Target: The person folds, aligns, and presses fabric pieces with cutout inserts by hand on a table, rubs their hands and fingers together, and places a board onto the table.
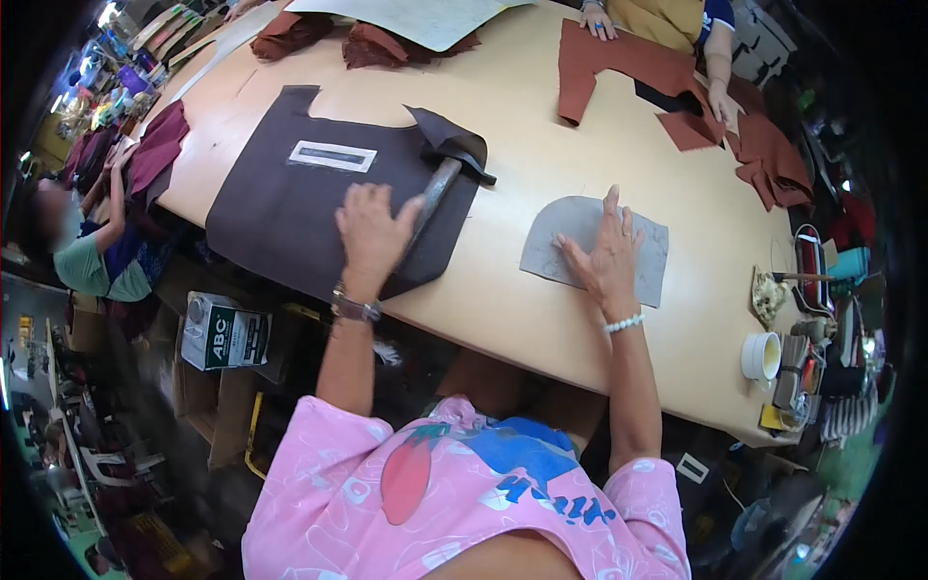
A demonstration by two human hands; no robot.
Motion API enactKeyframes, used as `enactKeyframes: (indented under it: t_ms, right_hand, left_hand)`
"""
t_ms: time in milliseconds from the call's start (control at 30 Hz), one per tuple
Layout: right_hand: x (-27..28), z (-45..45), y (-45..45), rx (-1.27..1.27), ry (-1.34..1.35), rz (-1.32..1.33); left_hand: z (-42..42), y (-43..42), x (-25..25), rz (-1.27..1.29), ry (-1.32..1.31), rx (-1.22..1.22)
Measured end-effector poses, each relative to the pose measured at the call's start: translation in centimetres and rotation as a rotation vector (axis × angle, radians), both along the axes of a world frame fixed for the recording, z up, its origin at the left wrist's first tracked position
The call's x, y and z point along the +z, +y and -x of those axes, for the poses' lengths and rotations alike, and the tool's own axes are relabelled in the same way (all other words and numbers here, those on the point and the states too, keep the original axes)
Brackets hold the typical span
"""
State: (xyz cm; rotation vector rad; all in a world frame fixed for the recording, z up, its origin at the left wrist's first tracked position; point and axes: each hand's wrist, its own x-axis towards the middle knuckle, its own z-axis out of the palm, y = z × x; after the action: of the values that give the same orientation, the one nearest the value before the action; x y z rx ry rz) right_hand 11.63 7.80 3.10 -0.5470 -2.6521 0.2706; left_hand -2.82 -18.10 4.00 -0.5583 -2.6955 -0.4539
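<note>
My left hand [372, 237] is over a large dark brown leather-like piece [266, 198], fingers spread and slightly blurred, holding nothing. Close to its thumb lies a long greyish bar [437, 193] on the brown piece, whose upper right corner is folded over. A white-edged rectangular slot [333, 157] shows in the same piece, above the hand. My right hand [607, 253] rests with fingers spread on a grey sheet [556, 232] with a rounded corner. Whether the left palm touches the brown piece I cannot tell.
Across the wooden table [522, 97], a person's hands [717, 101] are on rust-coloured pieces [628, 53]. Another person [101, 251] handles maroon material [159, 145] at left. A white cup [761, 356] and tools stand at the right edge; a metal can [224, 333] is below the left edge.
</note>
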Motion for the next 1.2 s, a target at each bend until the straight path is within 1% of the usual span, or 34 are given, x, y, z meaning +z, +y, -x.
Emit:
enactKeyframes:
  t_ms: [67, 100, 167, 233, 267, 300, 333, 433, 500, 567, 700, 833, 900, 967, 1000, 1033, 1133, 1167, 1200]
  right_hand:
    - [0.0, -0.4, -1.4, 0.045, 0.067, -0.044]
    - [0.0, -0.2, -2.6, 0.109, 0.102, -0.065]
    - [0.0, 1.0, -6.2, 0.234, 0.173, -0.106]
    - [0.2, 3.1, -9.4, 0.366, 0.22, 0.107]
    - [1.1, 4.2, -10.9, 0.369, 0.155, 0.179]
    - [2.0, 5.3, -12.3, 0.369, 0.089, 0.249]
    - [2.0, 6.8, -13.3, 0.353, 0.124, 0.171]
    - [2.5, 11.1, -14.9, 0.146, -0.139, 0.308]
    - [1.7, 12.7, -14.9, 0.1, -0.069, 0.314]
    - [1.7, 13.6, -14.9, 0.024, -0.045, 0.333]
    - [1.9, 14.7, -14.2, -0.022, 0.036, 0.525]
    - [1.5, 14.8, -14.3, -0.035, 0.05, 0.431]
    - [1.4, 14.4, -14.2, -0.011, 0.061, 0.364]
    - [2.4, 12.8, -13.4, 0.008, -0.008, 0.344]
    - [2.9, 11.9, -12.8, 0.012, -0.04, 0.332]
    - [2.5, 10.9, -11.6, 0.006, 0.037, 0.289]
    - [1.2, 5.9, -5.8, -0.021, 0.247, 0.122]
    - [1.2, 3.6, -3.8, -0.035, 0.313, 0.043]
    - [0.7, 1.1, -1.8, -0.071, 0.32, -0.047]
  left_hand:
    - [3.0, -2.8, 0.2, 0.025, 0.005, 0.1]
    - [4.9, -4.4, 0.0, 0.032, 0.006, 0.156]
    - [8.6, -7.0, 0.4, 0.049, -0.095, 0.27]
    - [13.1, -10.0, -1.4, 0.078, -0.183, 0.354]
    - [15.0, -11.3, -2.4, 0.092, -0.225, 0.392]
    - [16.3, -12.3, -2.9, 0.086, -0.247, 0.396]
    - [17.3, -13.1, -3.3, 0.08, -0.274, 0.397]
    - [18.8, -13.9, -4.7, 0.099, -0.305, 0.418]
    - [18.8, -13.8, -5.1, 0.159, -0.28, 0.434]
    - [19.2, -13.8, -5.4, 0.154, -0.263, 0.422]
    - [20.5, -13.9, -5.6, 0.158, -0.259, 0.411]
    - [20.3, -13.7, -5.3, 0.154, -0.227, 0.411]
    - [20.5, -14.0, -5.6, 0.091, -0.126, 0.42]
    - [20.3, -14.0, -5.7, 0.055, -0.028, 0.425]
    - [19.4, -13.6, -5.0, 0.015, 0.016, 0.394]
    - [18.4, -13.2, -4.3, -0.027, 0.06, 0.364]
    - [14.2, -10.2, -1.6, -0.094, 0.173, 0.136]
    - [11.4, -8.2, 0.6, -0.095, 0.152, 0.007]
    - [8.6, -5.8, 2.2, -0.096, 0.136, -0.111]
